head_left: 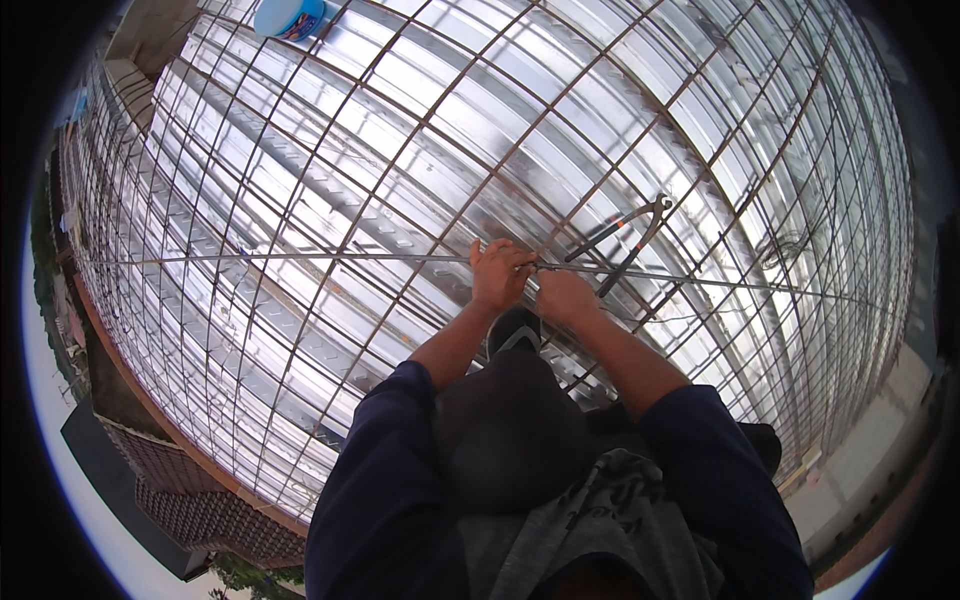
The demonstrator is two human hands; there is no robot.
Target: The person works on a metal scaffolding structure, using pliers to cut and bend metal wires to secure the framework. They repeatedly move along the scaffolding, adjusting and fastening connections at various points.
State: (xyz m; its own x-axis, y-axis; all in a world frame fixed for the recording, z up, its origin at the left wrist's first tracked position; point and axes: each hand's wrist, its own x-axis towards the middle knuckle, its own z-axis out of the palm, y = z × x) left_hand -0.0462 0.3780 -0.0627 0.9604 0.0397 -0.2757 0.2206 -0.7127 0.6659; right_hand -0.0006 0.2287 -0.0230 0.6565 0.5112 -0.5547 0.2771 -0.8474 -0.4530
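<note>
Lying crosswise at part-spread left hand (502, 276) and curled right hand (566, 297): long metal rod (400, 257); cannot tell of any grip.

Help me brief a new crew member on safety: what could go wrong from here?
The bare left hand and right hand are close together at the long bar, so fingers might get scraped or pinched.
The pincers lie just beyond the right hand with their handles spread and could be knocked.
A dark shoe is amid the bar grid, so a toe might catch when the person steps away.
</note>
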